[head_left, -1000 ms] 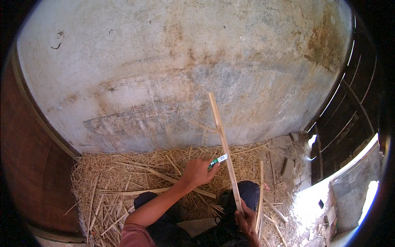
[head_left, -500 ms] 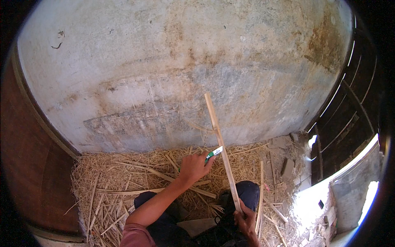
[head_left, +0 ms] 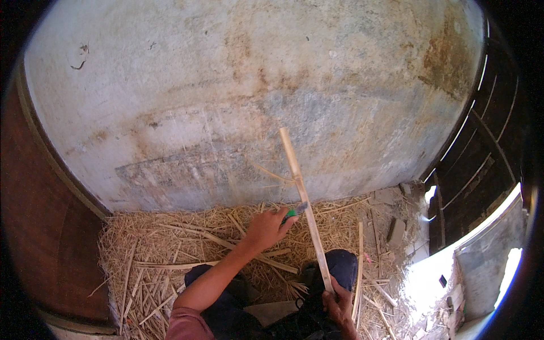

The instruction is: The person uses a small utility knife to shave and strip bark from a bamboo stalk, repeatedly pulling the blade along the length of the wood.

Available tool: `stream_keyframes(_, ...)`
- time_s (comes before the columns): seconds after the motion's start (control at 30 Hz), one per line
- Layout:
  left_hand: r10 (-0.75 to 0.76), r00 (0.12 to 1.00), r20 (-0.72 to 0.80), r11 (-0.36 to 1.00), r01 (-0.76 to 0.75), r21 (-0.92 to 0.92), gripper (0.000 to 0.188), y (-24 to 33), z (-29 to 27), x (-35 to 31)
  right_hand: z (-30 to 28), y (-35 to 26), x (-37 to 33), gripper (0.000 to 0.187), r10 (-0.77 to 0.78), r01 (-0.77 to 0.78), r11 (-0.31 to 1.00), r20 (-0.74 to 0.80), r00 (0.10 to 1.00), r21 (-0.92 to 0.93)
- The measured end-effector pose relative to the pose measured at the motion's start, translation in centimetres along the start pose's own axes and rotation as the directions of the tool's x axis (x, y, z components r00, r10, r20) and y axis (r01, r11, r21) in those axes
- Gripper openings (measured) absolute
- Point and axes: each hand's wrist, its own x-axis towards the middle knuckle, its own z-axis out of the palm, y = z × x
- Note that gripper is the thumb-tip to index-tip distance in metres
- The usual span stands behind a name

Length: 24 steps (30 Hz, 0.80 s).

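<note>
Your right hand (head_left: 340, 303) is down at about 6 o'clock, and its grip is closed around the bottom end of a long pale stick (head_left: 303, 207). The stick stands up from that hand and leans a little toward 11 o'clock, so its top end shows in front of the big grey wall (head_left: 255, 85). Your left hand (head_left: 266, 228) is near the middle, at 9 o'clock from the stick. Its grip is pressed together around a small knife with a green handle (head_left: 295, 211). The blade end of the knife touches the left side of the stick, about halfway up. A thin sliver of wood (head_left: 271, 174) sticks out from the stick just above the knife, pointing toward 10 o'clock. Under your hands the floor is covered with straw and wood strips (head_left: 153, 249). More thin sticks (head_left: 358, 272) stand just beside your right hand, at 2 o'clock from it. Your dark trousers (head_left: 340, 263) show under the stick. Some broken stones (head_left: 395, 229) lie at 3 o'clock, near a dark gate (head_left: 481, 164).
</note>
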Motion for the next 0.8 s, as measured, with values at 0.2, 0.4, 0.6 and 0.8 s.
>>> stream_keyframes(0.2,0.049,0.994,0.093,0.994,-0.039,-0.103,0.057,1.3,0.4,-0.4,-0.2,1.0,0.0,0.052,0.016,-0.016,0.999,-0.006,1.0,0.033)
stream_keyframes(0.4,-0.063,0.997,-0.039,0.988,0.056,-0.142,0.056,0.2,1.5,0.1,-0.2,-0.7,-0.2,0.053,0.057,-0.057,0.998,0.017,0.998,0.038)
stream_keyframes(0.6,-0.066,0.998,-0.024,0.993,0.064,-0.097,0.054,-0.3,0.5,0.6,-0.4,-0.2,0.0,0.051,0.025,-0.025,1.0,0.024,0.999,-0.005)
stream_keyframes(0.8,0.01,0.999,0.041,0.971,0.0,-0.24,0.054,0.3,0.9,0.1,-0.5,0.6,0.1,0.051,0.028,-0.029,0.999,0.022,0.999,0.035)
